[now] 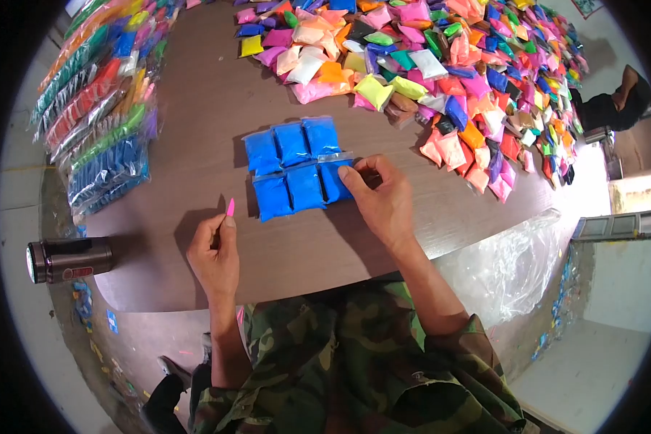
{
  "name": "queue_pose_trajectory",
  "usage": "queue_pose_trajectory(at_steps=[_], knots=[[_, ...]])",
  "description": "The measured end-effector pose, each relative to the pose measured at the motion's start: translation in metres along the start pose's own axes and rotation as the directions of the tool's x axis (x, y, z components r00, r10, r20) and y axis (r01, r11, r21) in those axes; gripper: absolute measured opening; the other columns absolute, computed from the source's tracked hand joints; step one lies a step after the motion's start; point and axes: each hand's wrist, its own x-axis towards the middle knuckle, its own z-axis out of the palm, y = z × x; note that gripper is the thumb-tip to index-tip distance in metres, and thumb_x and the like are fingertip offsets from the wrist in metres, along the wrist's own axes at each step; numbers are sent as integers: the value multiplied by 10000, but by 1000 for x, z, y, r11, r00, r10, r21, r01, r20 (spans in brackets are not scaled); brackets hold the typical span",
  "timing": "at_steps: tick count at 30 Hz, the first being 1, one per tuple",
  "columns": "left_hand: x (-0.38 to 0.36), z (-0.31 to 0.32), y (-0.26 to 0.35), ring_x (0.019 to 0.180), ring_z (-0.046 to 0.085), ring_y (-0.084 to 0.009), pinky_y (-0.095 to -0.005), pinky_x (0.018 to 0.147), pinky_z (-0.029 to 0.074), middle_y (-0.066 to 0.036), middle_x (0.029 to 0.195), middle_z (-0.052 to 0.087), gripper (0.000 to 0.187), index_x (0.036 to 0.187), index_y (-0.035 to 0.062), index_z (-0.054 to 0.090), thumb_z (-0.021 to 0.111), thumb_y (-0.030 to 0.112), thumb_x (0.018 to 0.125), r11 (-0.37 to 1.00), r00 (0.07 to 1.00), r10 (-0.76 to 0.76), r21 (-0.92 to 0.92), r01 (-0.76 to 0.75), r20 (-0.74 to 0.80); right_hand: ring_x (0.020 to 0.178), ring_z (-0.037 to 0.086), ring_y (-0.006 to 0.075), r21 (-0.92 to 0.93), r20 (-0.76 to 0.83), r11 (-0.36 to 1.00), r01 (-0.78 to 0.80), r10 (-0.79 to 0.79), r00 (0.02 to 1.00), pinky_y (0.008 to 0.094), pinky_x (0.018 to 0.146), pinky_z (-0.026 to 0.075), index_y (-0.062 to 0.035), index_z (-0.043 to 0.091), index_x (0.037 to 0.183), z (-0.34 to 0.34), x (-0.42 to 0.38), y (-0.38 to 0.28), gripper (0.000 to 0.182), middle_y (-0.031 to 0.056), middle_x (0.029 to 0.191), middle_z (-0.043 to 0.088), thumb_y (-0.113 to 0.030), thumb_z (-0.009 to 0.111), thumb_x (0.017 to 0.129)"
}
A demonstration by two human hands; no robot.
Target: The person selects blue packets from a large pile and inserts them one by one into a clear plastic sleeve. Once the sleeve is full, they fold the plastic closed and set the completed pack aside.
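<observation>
Blue packets in two rows!

Right hand (380, 201) pinches the lower-right blue packet (333, 182); left hand (216, 252) grips a small pink piece (231, 207).

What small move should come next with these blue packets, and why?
Probably bring the left hand nearer the blue packets: it holds a small pink pointed piece short of them, while the right hand's fingers grip the lower row's right-end packet.
</observation>
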Motion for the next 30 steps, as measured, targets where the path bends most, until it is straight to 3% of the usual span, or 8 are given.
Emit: queue_pose_trajectory(at_steps=[7, 10, 13, 16, 21, 24, 26, 30], knots=[[-1, 0, 0, 744, 551, -41, -236, 659, 447, 20, 801, 651, 127, 1053, -23, 739, 733, 103, 1035, 1000, 1000, -5, -11, 5, 2, 718, 661, 138, 53, -30, 998, 25, -24, 999, 324, 664, 531, 19, 725, 946, -7, -6, -1, 263, 98, 835, 738, -227, 820, 952], [-1, -1, -4, 746, 550, -40, -235, 663, 449, 23, 803, 649, 126, 1055, -22, 740, 732, 102, 1035, 1000, 1000, -2, 24, 2, -1, 710, 645, 152, 175, -29, 984, 33, -28, 999, 332, 649, 518, 17, 726, 970, -20, -11, 8, 235, 97, 848, 714, -207, 796, 967], [0, 0, -5, 740, 545, -44, -237, 665, 450, 20, 802, 644, 126, 1052, -21, 743, 733, 103, 1034, 1000, 1000, 4, 11, -4, -10, 707, 655, 190, -90, -108, 972, 217, -226, 968, 351, 638, 521, 2, 733, 1001, -42, -23, 19, 183, 105, 860, 701, -173, 779, 973], [0, 1, -4, 736, 539, -50, -245, 667, 453, 16, 807, 645, 131, 1047, -22, 744, 729, 108, 1035, 1000, 1000, 7, 18, -7, -2, 710, 678, 241, -238, -118, 925, 296, -331, 936, 361, 651, 539, -22, 742, 1018, -66, -45, 29, 144, 128, 896, 708, -151, 778, 965], [1, -1, -5, 746, 523, -62, -269, 686, 464, 15, 816, 634, 147, 1054, -23, 740, 710, 120, 1044, 992, 999, 42, 115, -44, 24, 811, 745, 295, -358, -169, 912, 199, -273, 947, 392, 680, 585, -64, 745, 1023, -100, -73, 34, 85, 122, 965, 737, -106, 765, 952], [3, -2, -16, 756, 534, -79, -281, 694, 468, 4, 825, 633, 145, 1050, -22, 740, 710, 119, 1042, 996, 999, 14, 90, -17, 37, 816, 742, 312, -388, -249, 874, 293, -405, 880, 406, 683, 591, -79, 743, 1016, -100, -76, 53, 93, 107, 976, 741, -118, 775, 938], [4, -2, -13, 782, 551, -98, -290, 702, 471, -13, 867, 650, 144, 1063, -24, 736, 690, 112, 1052, 948, 979, 203, 243, -204, 31, 818, 739, 320, -452, -287, 852, 266, -421, 861, 421, 687, 592, -100, 743, 998, -95, -73, 58, 93, 95, 958, 733, -151, 783, 931], [6, -6, -20, 821, 558, -117, -299, 736, 477, -37, 891, 640, 140, 1100, -45, 706, 654, 79, 1062, 988, 990, 120, 93, -127, 79, 801, 733, 316, -478, -371, 854, 206, -409, 834, 423, 666, 584, -108, 742, 988, -89, -72, 53, 88, 79, 947, 723, -168, 781, 937]])
